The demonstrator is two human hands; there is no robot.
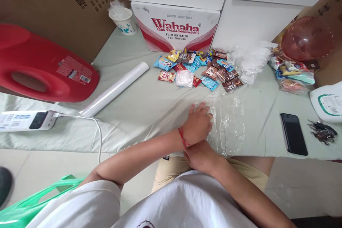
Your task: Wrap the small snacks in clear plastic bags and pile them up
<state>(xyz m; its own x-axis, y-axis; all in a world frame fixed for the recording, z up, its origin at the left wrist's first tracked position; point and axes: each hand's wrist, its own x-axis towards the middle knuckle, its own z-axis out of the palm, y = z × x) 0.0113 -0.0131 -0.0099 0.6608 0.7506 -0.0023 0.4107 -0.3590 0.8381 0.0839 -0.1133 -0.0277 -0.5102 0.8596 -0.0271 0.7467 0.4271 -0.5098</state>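
Note:
My left hand [199, 123] lies on the cloth-covered table, fingers spread, at the left edge of a clear plastic sheet or bag [229, 124]. It has a red string bracelet [183, 137] at the wrist and a ring on one finger. Close below that wrist, at the table's front edge, is my right hand [201, 155]. Its fingers are mostly hidden, so whether they hold anything does not show. Beyond my hands lies a pile of small wrapped snacks [211, 73], with a clear crumpled plastic packet [184, 78] at its front.
Left are a red jug [53, 67], a white roll [117, 87], a power strip [26, 120] with a cable, and a paper cup [123, 21]. A Wahaha box [176, 26] stands behind. Right are crumpled clear plastic [249, 60], a red balloon-like object [307, 39], a phone [294, 133] and keys [322, 131].

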